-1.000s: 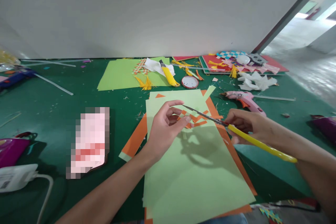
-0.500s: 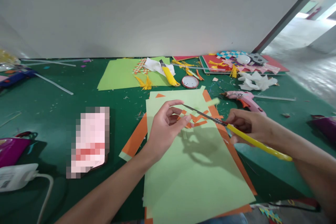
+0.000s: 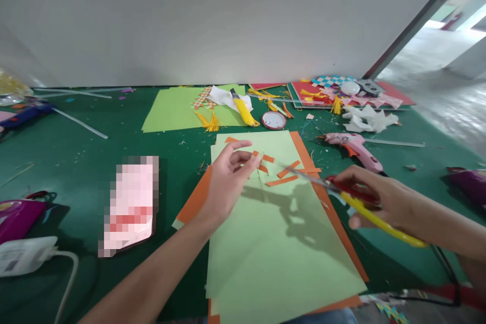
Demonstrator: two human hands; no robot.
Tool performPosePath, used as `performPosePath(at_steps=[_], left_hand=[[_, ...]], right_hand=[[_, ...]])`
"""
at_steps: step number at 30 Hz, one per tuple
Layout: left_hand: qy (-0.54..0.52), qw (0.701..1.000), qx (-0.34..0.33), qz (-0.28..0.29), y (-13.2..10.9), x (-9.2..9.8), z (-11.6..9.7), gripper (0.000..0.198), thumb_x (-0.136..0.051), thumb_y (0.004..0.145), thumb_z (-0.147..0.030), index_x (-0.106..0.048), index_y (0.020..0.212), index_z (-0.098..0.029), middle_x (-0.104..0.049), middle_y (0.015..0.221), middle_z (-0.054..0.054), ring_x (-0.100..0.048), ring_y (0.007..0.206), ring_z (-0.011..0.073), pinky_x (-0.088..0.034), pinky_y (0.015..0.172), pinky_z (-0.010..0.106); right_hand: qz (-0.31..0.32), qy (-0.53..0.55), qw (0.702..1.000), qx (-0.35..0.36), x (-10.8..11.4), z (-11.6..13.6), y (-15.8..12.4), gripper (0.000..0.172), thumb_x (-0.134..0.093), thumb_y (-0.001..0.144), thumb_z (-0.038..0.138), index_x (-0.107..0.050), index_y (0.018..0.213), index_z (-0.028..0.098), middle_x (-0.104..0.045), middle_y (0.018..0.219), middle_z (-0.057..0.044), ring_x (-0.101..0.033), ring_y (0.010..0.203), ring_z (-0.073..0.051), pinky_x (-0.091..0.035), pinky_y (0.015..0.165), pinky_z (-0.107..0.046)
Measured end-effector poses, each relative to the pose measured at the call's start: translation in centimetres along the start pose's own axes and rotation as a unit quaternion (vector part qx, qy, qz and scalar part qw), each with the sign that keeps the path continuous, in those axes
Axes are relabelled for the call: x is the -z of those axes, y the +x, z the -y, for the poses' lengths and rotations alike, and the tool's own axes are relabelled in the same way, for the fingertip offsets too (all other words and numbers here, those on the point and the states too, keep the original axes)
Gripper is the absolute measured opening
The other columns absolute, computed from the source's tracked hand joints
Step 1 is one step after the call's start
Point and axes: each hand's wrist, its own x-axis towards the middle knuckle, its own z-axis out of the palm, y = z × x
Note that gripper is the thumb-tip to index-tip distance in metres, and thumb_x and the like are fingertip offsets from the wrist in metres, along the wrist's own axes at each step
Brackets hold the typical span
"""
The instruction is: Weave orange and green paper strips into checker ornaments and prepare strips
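My left hand [image 3: 231, 177] is over the upper part of a stack of pale green paper sheets [image 3: 281, 263]. Its thumb and fingers pinch a small orange-and-green paper strip piece [image 3: 263, 167], partly hidden by the thumb. My right hand [image 3: 368, 195] grips scissors [image 3: 379, 220] with one yellow and one red handle. Their blurred blades point left, apart from the piece in my left hand. Loose orange paper strips [image 3: 283, 181] lie on the green sheet between my hands. Orange paper [image 3: 195, 195] sticks out from under the stack.
A pixelated pink phone-like thing [image 3: 131, 202] lies left of the paper. To the right is a pink glue gun [image 3: 355, 147]. Behind the stack are a tape roll [image 3: 274, 120], a yellow cutter [image 3: 245, 111] and yellow tassels [image 3: 208, 121]. A white charger [image 3: 26, 255] sits near left.
My right hand has drawn the scissors down and right, away from the left fingers. My left hand has shifted slightly left with its piece. A green scrap near the blades is no longer seen there.
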Motion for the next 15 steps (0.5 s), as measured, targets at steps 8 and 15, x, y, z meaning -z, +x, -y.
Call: performPosePath(at_steps=[8,15], left_hand=[[0.063,0.995,-0.033,-0.069,2.0,1.6,0.2,0.030,-0.068,0.078,-0.035,-0.060,0.102,-0.018,-0.069,0.080,0.004,-0.063,0.072,0.0147,-0.043,0.058,0.023],[0.287,0.954,-0.083,-0.038,2.2,2.4,0.4,0.016,-0.059,0.078,-0.028,-0.064,0.092,-0.021,-0.066,0.070,0.000,-0.058,0.057,0.0137,-0.041,0.053,0.025]], right_hand=[[0.042,-0.102,0.990,0.085,-3.1,0.2,-2.0,0.035,-0.067,0.069,0.027,-0.062,0.104,0.026,-0.062,0.120,-0.007,-0.057,0.110,-0.028,-0.047,0.092,-0.041],[-0.026,-0.168,0.971,0.166,-1.5,2.1,-0.8,0.025,-0.051,0.088,0.042,-0.066,0.098,0.024,-0.067,0.105,-0.009,-0.061,0.098,-0.027,-0.048,0.085,-0.043]])
